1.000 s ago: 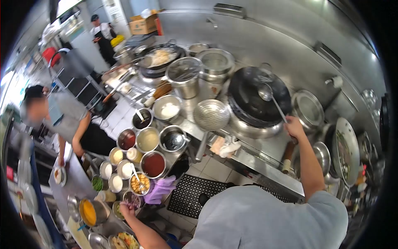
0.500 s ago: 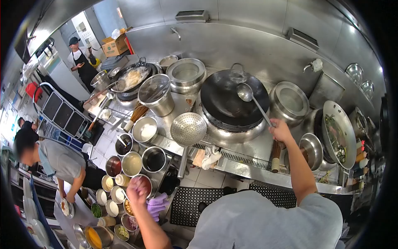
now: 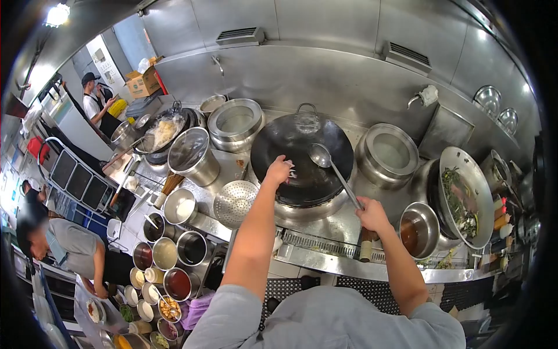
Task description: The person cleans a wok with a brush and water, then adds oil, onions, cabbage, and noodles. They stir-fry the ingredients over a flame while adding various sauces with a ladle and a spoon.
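Stainless steel lines every surface of this busy kitchen as a cook in a grey shirt works the centre burner, where a large black wok (image 3: pixel 302 157) sits on its ring. The cook's right hand (image 3: pixel 372 214) is closed around the far end of a long-handled steel ladle (image 3: pixel 321 155), whose bowl rests inside the wok near its middle. The left hand (image 3: pixel 279 170) reaches over the wok's near rim with fingers pinched together on something small and pale; what it is cannot be made out. The ladle looks rigid and light enough for one hand, though its long shaft would make the bowl swing wide, so the grip at the handle's tip suits reach more than fine control. The wok itself appears heavy and probably hot, best taken by the loop handle at its back rim. A perforated skimmer (image 3: pixel 234 203) lies just beside the wok on the left, with a lidded steel pot (image 3: pixel 193 154) behind it. Round tubs of sauces and seasonings (image 3: pixel 165 253) crowd the lower left. To the right stand a steel basin (image 3: pixel 388 155), a small bowl of brown liquid (image 3: pixel 417 229) and a pan of greens (image 3: pixel 468 196). Another worker (image 3: pixel 75 250) bends over a counter at left, and a person in a cap (image 3: pixel 96 104) stands well back.
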The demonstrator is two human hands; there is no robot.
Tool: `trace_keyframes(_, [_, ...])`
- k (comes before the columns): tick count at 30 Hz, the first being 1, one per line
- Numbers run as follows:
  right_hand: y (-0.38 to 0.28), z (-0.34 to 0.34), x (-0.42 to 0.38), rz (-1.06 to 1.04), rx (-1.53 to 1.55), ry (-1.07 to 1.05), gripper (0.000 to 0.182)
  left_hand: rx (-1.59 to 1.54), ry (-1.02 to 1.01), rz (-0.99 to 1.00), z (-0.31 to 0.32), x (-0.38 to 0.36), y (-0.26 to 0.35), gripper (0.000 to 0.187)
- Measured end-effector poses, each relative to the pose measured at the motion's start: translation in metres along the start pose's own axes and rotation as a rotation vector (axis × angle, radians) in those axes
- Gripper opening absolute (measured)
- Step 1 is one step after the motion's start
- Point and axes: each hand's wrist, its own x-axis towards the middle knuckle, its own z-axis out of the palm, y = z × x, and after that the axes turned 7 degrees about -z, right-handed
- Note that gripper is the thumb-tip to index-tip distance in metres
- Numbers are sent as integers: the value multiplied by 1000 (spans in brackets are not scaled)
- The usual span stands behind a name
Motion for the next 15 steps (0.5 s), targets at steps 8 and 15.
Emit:
trace_keyframes(8, [11, -3, 23, -225, -313, -69, 43, 499, 441, 284, -20, -41, 12, 22])
trace_keyframes(15, [11, 40, 76, -398, -460, -11, 45, 74, 494, 145, -44, -211, -57, 29])
